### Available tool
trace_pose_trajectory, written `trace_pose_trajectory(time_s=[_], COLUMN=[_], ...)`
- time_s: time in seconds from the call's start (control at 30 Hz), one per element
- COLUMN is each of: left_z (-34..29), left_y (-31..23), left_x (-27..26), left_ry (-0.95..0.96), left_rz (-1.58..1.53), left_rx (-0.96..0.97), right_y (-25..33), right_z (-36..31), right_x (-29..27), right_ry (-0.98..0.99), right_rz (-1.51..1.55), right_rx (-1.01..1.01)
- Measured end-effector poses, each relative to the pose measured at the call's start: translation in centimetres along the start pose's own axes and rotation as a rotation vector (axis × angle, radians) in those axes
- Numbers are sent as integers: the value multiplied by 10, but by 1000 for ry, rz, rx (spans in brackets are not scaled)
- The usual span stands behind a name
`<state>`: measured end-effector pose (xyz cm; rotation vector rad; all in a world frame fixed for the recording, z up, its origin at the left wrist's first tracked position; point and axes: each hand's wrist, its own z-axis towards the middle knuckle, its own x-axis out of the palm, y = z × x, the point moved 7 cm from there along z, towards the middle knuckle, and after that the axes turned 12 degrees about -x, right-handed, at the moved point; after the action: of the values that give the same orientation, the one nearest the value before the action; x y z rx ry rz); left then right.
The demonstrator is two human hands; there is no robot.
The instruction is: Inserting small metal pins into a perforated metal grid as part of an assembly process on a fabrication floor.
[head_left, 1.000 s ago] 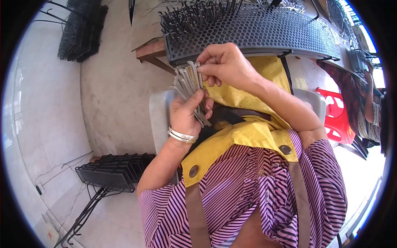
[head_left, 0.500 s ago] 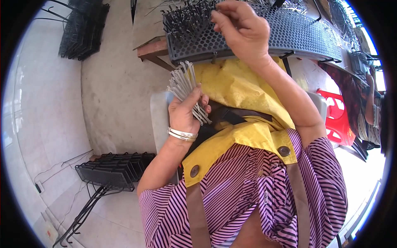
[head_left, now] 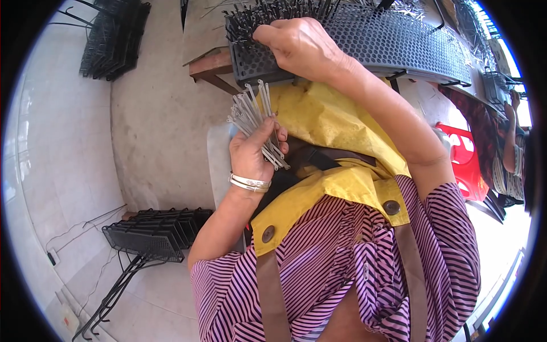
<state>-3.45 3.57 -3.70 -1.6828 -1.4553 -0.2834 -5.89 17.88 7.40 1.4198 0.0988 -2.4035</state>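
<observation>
- So the left hand (head_left: 248,153) is wrapped around a bundle of grey metal strips (head_left: 246,109), thumb laid across the front, and those fingers (head_left: 283,137) are gripping it pretty firmly.
- The bundle sits over the left side of the yellow apron (head_left: 330,117), upper ends fanned out, lower ends poking out below the grip.
- Left forearm (head_left: 227,221) angles upward from a bent elbow, two pale bangles (head_left: 249,183) around the wrist.
- Right arm's the far-reaching one: its forearm (head_left: 393,111) slants up and leftward from the elbow, with the right hand (head_left: 303,50) out over the black perforated tray (head_left: 399,45).
- Back of that hand faces up, fingers curled in toward the cluster of dark strips (head_left: 242,20) standing in the tray. Can't tell if they're pinching anything, tips are hidden.
- Brown wooden counter (head_left: 211,65) shows just left of the tray.
</observation>
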Motion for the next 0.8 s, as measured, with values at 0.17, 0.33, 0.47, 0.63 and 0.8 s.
trace_pose_trajectory(time_s=[0.17, 0.33, 0.47, 0.63, 0.8], left_z=[0, -6, -3, -2, 1], left_y=[-1, -2, 1, 0, 4], left_x=[3, 17, 10, 7, 5], left_ry=[44, 63, 53, 18, 41], left_rz=[-5, -13, 116, 87, 34], left_rx=[-8, -12, -12, -17, -40], right_y=[8, 21, 10, -26, -38], right_z=[-20, -54, -66, -68, -57], right_x=[-10, 32, 29, -14, -43], right_ry=[-191, -68, -181, -577, -763], right_rz=[205, 1143, 1195, 870, 577], right_rx=[307, 798, 883, 814, 635])
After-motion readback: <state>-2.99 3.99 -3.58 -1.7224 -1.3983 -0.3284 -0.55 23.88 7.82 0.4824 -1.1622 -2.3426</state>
